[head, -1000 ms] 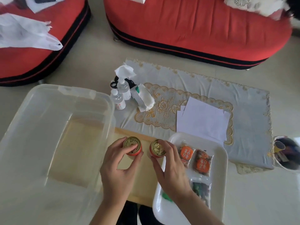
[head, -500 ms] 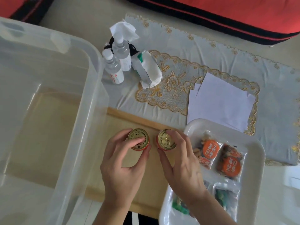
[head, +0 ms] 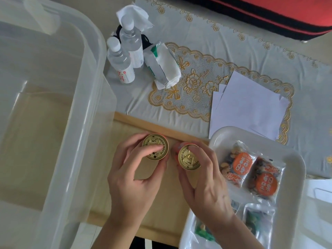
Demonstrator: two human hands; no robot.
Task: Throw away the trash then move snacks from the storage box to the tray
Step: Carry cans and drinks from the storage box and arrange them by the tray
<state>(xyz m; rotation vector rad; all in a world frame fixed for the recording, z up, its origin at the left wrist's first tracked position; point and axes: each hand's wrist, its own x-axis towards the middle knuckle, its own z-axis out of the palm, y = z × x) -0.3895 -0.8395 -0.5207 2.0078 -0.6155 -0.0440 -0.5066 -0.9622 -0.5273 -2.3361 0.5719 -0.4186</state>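
Head view: left grip (head: 133,178) is clasping the left can (head: 155,149), right grip (head: 206,187) the tilting right can (head: 188,159), both between storage box (head: 100,56) and tray (head: 218,139); the tilted one is probably risking slipping loose short of the tray.

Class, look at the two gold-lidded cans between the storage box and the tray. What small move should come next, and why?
Probably shift both cans right and set them in the tray. The left hand grips the left can, the right hand the right can; both are over the wooden board, outside the tray, where snack packets already lie.
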